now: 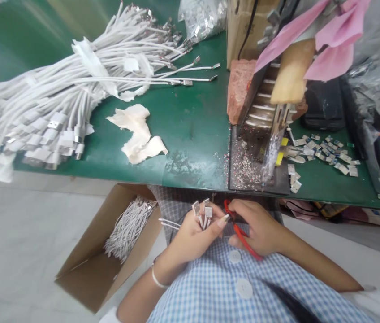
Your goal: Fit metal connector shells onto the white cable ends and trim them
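Note:
My left hand is closed around a few white USB cables, their silver plugs sticking up past the fingers and white cable trailing off to the left. My right hand grips red-handled pliers. The dark jaws of this tool meet the left thumb and fingertips; what lies between them is too small to make out. Both hands are over my lap, just below the front edge of the green table.
A big bundle of white USB cables lies at the table's left, near torn tape. A soldering iron leans over a dark plate at right, beside loose USB connectors. A cardboard box holding cables stands below left.

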Demonstrator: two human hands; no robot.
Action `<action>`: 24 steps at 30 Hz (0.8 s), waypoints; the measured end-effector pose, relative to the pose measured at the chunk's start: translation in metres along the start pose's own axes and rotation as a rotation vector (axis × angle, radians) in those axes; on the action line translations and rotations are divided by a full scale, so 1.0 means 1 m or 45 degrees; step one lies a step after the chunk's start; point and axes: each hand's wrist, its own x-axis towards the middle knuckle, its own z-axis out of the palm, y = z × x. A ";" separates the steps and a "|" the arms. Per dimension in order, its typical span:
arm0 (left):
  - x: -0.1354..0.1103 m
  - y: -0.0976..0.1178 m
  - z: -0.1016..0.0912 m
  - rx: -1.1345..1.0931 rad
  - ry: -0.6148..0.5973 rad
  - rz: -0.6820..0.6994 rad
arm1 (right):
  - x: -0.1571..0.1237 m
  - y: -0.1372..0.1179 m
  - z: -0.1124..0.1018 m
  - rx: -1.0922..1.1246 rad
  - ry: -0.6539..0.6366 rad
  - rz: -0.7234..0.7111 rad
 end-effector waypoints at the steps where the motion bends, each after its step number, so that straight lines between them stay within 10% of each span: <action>1: 0.000 0.001 0.000 0.002 -0.007 0.000 | 0.000 0.000 0.000 -0.003 0.003 -0.004; 24: 0.001 0.004 0.001 0.020 0.065 -0.009 | -0.002 0.000 0.004 -0.142 0.134 -0.047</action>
